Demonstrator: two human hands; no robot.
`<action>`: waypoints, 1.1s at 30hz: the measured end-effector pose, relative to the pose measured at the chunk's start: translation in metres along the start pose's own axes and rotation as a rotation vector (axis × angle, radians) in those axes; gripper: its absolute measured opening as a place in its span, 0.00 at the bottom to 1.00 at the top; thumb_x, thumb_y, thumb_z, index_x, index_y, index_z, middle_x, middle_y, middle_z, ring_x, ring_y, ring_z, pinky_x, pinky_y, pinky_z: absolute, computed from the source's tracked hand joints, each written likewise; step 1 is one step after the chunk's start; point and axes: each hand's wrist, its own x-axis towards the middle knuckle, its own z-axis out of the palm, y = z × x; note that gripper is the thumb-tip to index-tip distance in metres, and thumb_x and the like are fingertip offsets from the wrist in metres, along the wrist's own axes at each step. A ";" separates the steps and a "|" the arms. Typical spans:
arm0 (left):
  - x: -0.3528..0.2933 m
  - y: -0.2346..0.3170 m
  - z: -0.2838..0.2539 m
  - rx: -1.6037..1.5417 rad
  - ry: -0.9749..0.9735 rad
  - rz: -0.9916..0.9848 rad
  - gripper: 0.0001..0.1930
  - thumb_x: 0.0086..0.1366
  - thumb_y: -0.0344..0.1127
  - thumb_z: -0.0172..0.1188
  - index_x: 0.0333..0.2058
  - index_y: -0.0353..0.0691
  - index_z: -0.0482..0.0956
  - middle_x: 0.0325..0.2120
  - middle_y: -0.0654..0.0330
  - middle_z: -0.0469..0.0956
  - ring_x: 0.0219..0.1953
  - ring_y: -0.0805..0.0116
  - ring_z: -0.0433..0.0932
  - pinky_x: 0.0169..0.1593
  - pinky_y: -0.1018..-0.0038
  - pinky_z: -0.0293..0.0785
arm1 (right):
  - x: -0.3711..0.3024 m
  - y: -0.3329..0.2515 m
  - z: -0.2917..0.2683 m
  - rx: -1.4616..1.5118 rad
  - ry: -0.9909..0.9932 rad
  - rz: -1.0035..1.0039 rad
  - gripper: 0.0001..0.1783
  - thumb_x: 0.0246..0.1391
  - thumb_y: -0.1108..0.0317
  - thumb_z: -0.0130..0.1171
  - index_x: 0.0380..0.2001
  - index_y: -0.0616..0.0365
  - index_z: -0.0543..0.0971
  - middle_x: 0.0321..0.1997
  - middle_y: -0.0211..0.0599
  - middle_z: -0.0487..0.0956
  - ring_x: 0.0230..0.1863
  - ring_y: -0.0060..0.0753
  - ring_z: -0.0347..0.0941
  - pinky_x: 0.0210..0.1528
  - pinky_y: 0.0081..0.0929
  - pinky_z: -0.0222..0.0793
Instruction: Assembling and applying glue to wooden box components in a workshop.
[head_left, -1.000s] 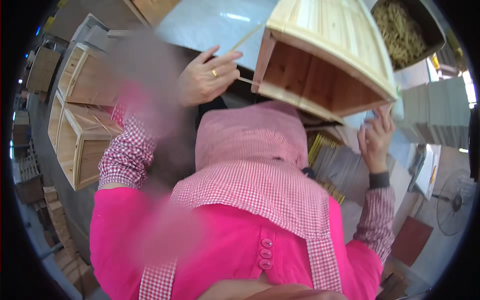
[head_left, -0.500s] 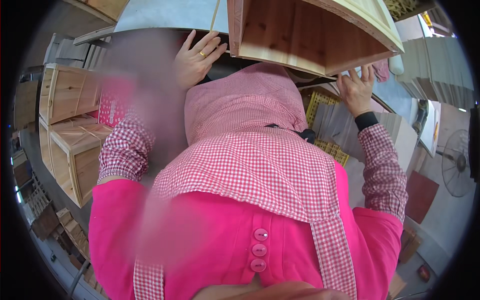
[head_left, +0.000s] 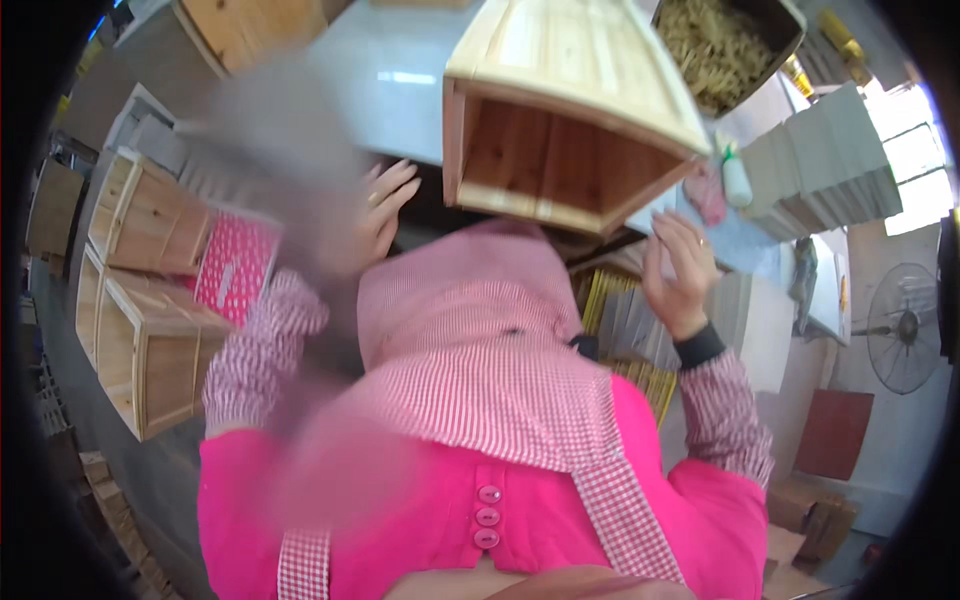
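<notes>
A pale wooden box rests at the edge of the light-topped table, its open side facing me and its bare inside showing. Left of the box, my left hand is by the table edge with its fingers stretched out and nothing seen in them; a blurred grey-pink smear covers part of that hand and forearm. My right hand is raised just off the box's lower right corner, fingers extended and slightly spread, holding nothing. A gap appears between it and the wood.
More wooden boxes are stacked at left beside a pink patterned piece. On the right are stacked grey boards, a white bottle, a pink cloth and a bin of yellowish strips. A fan stands farther right.
My right hand has come away from under the box's corner. My left hand has shifted slightly down and left. The view has tilted, showing more of the table and the strip bin.
</notes>
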 end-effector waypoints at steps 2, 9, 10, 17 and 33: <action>0.007 0.006 -0.022 -0.089 0.180 -0.305 0.22 0.61 0.31 0.56 0.55 0.37 0.70 0.54 0.53 0.71 0.55 0.57 0.72 0.56 0.62 0.68 | 0.017 0.005 -0.023 0.130 0.178 0.208 0.10 0.51 0.77 0.57 0.39 0.64 0.77 0.34 0.43 0.79 0.35 0.41 0.78 0.39 0.30 0.72; 0.201 -0.065 -0.044 -1.298 0.247 -1.020 0.22 0.70 0.48 0.48 0.52 0.36 0.72 0.48 0.59 0.75 0.48 0.69 0.73 0.48 0.69 0.71 | 0.139 0.150 0.012 0.596 -0.186 0.712 0.26 0.62 0.51 0.46 0.44 0.68 0.75 0.34 0.44 0.78 0.28 0.30 0.75 0.31 0.28 0.71; 0.227 -0.071 -0.044 -1.341 0.183 -1.087 0.23 0.69 0.49 0.48 0.51 0.35 0.72 0.46 0.58 0.76 0.47 0.69 0.74 0.47 0.69 0.71 | 0.150 0.158 0.020 0.600 -0.177 0.720 0.26 0.62 0.51 0.46 0.44 0.68 0.75 0.34 0.44 0.78 0.28 0.30 0.75 0.31 0.28 0.71; 0.324 -0.074 -0.037 -0.829 -0.212 -1.021 0.26 0.68 0.53 0.49 0.47 0.30 0.74 0.39 0.55 0.79 0.39 0.67 0.78 0.47 0.71 0.72 | 0.200 0.195 0.079 0.403 -0.298 0.493 0.32 0.62 0.45 0.41 0.34 0.67 0.79 0.35 0.42 0.80 0.35 0.30 0.78 0.36 0.25 0.71; 0.287 -0.028 -0.068 -0.461 -0.095 -0.803 0.26 0.66 0.49 0.55 0.34 0.23 0.76 0.26 0.53 0.79 0.26 0.67 0.76 0.29 0.67 0.72 | 0.184 0.156 0.033 0.374 -0.238 0.486 0.25 0.54 0.51 0.57 0.29 0.69 0.79 0.20 0.42 0.77 0.26 0.33 0.77 0.28 0.33 0.70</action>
